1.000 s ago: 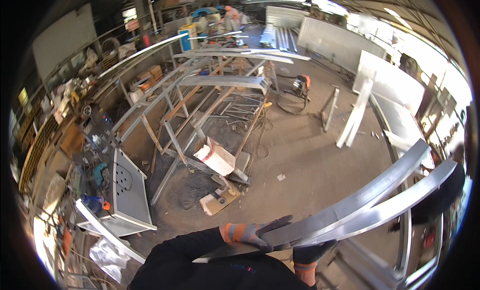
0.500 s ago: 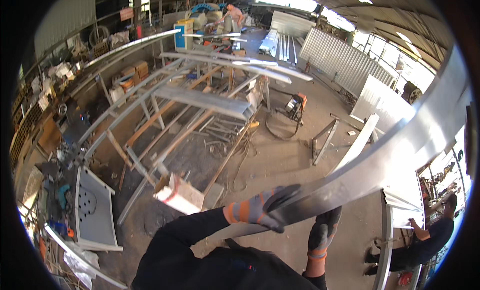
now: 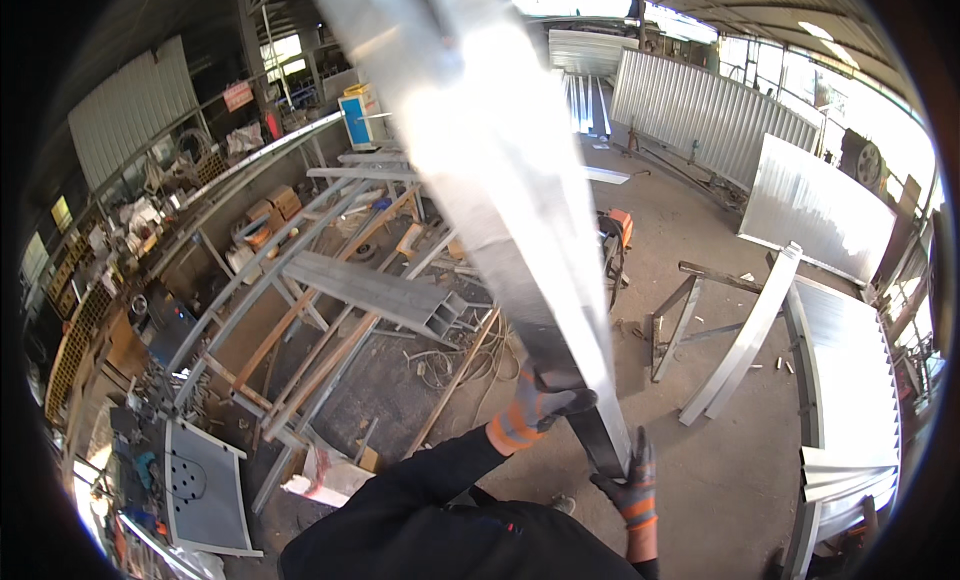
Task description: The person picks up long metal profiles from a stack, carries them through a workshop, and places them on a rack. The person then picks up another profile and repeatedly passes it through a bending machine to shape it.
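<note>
Both grips (image 3: 590, 440) clasp upright metal beam's (image 3: 500, 180) base.

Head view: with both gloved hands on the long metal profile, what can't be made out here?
- Metal profile, head view: its upper end is cut off by the top edge, and glare and blur wash out its surface.
- Right hand: the profile hides the fingertips.
- Left hand: the palm side is hidden against the profile.
- Shelves at left: contents too small and bent by the fisheye.

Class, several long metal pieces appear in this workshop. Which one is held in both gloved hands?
The long shiny grey metal beam rising up the picture's middle: the left hand and right hand grip its lower end, while the others rest on racks or the floor.
</note>
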